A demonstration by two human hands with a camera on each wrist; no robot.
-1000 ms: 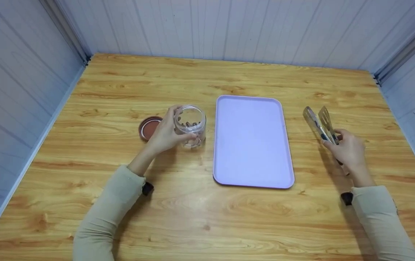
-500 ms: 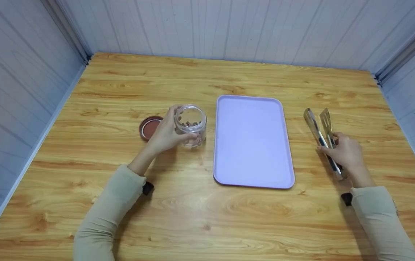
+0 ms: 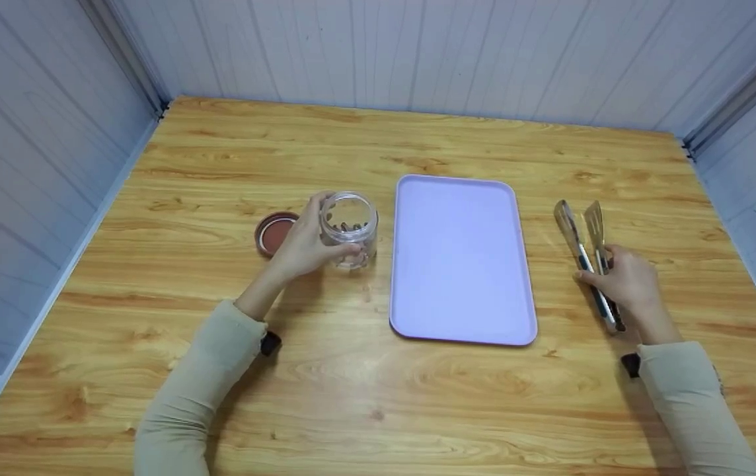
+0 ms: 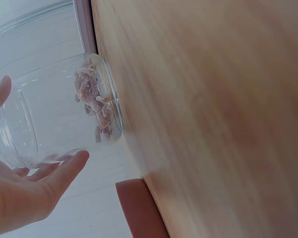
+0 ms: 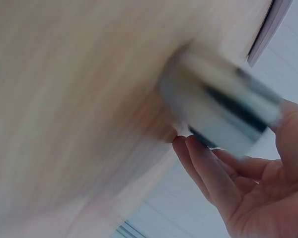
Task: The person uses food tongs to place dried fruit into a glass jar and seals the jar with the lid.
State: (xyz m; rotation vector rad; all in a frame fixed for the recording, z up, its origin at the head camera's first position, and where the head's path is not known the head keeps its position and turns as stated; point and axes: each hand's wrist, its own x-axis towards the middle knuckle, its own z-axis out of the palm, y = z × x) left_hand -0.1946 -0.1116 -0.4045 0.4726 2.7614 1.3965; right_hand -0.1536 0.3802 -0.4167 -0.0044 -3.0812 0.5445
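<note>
My left hand [image 3: 302, 250] holds a clear jar [image 3: 367, 243], fingers and thumb spread round its upper part. The jar stands upright and has no lid on. Several brown pieces [image 4: 93, 96], whitish in places, lie at its bottom in the left wrist view. Over on the right, my right hand [image 3: 632, 281] grips a pair of metal tongs [image 3: 583, 259] by the dark-padded arms. One tong head is slotted, and the two heads stand apart, pointing away from me. The tongs' near end [image 5: 223, 99] is blurred in the right wrist view.
A reddish-brown lid [image 3: 276, 235] lies inside-up on the wooden table [image 3: 378, 396], partly behind my left hand. Between the jar and the tongs lies a lilac rectangular tray [image 3: 460, 258]. Pale panel walls [image 3: 411, 53] bound the table at the back and sides.
My right hand has shifted slightly left and toward me, and the tongs have swung so their near end sits lower in view. The left hand and jar stay in place.
</note>
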